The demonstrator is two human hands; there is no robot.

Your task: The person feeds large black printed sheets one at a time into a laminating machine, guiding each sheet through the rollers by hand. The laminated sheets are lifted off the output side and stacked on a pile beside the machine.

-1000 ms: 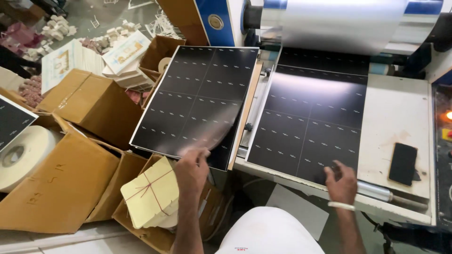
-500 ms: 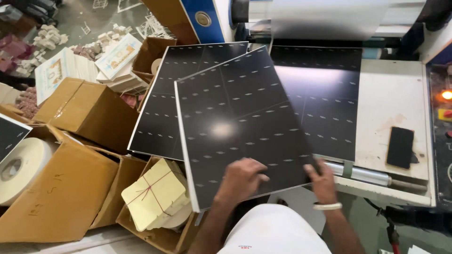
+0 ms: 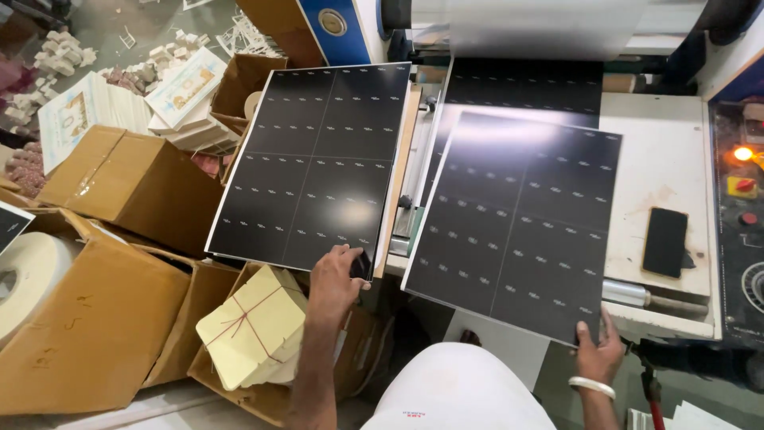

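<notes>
My right hand (image 3: 598, 356) grips the near right corner of a black printed sheet (image 3: 517, 219), fingers clenched on its edge. The sheet lies tilted over the machine's worktop (image 3: 664, 159), below the shiny roll (image 3: 541, 28). My left hand (image 3: 338, 279) rests on the near edge of the stack of black sheets (image 3: 314, 159), fingers bent onto its corner. A dark phone (image 3: 664, 241) lies beside the sheet. Cardboard boxes (image 3: 119, 187) stand at the left.

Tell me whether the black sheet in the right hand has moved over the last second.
Yes. The black sheet, held by the right hand, has shifted right, off the stack and onto the machine table.
</notes>
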